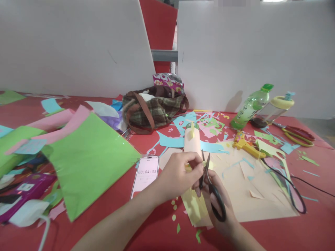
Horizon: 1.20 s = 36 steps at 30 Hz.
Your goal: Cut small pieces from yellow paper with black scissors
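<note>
My left hand (181, 172) is closed in a pinch on a small piece of pale yellow paper (204, 163). Black-handled scissors (217, 204) are in my right hand (226, 209), their blades parted and pointing away from me, right beside that small piece. Just beyond both hands stands a bottle wrapped in cream paper (192, 141), with a yellow strip on its front and a green top. Beneath the hands lies a yellow paper sheet (195, 205), partly covered by them.
A phone (146, 174) showing a timer lies left of my hands. Green paper (91, 160) spreads further left. Rightward are a yellow glue gun (247, 146) with a black cord, a large cream sheet (261, 198), a green bottle (251, 106) and red-handled scissors (300, 132). A plaid bag (164, 111) sits behind.
</note>
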Each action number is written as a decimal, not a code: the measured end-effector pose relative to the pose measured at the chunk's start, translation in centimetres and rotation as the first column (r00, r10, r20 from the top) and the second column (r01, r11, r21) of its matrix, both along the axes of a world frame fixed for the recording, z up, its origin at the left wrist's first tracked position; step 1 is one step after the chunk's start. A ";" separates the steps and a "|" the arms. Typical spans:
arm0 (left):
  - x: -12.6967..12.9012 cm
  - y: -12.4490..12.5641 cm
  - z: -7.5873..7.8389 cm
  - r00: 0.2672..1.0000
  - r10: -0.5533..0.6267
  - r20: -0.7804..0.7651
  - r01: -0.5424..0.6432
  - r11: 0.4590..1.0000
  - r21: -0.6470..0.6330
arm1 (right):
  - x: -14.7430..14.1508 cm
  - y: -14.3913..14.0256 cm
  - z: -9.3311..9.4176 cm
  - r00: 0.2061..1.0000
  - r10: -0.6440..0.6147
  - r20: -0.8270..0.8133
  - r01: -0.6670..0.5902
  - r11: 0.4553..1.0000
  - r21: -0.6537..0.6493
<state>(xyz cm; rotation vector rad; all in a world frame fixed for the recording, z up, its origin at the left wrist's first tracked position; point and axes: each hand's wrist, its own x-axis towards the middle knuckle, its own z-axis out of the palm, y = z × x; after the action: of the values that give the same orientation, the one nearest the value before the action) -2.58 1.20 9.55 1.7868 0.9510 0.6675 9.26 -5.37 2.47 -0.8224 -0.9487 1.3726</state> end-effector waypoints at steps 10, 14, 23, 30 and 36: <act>-0.3 0.2 -0.1 0.999 -0.035 -0.019 0.035 0.999 0.006 | 0.1 0.0 -0.2 1.000 0.006 0.026 -0.007 1.000 0.009; -0.3 0.2 0.0 0.998 -0.045 -0.033 0.046 0.999 0.012 | 0.1 0.0 -0.3 1.000 0.010 0.024 -0.010 1.000 -0.003; -1.0 0.8 0.3 0.992 -0.072 -0.108 0.081 0.994 0.078 | 0.0 0.1 -0.4 0.998 0.055 0.011 -0.055 0.998 -0.025; -1.6 1.4 0.8 0.976 -0.087 -0.197 0.112 0.987 0.114 | 0.0 0.1 -0.8 0.997 0.076 0.012 -0.074 0.993 -0.088; -2.1 1.7 1.3 0.965 -0.119 -0.234 0.138 0.988 0.067 | 0.1 0.1 -0.6 0.995 0.087 0.044 -0.082 0.990 -0.110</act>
<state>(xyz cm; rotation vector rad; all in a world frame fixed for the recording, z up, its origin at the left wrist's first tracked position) -4.71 2.93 10.85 2.0126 0.9606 0.4292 9.31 -5.29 1.84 -0.9098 -0.9626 1.4937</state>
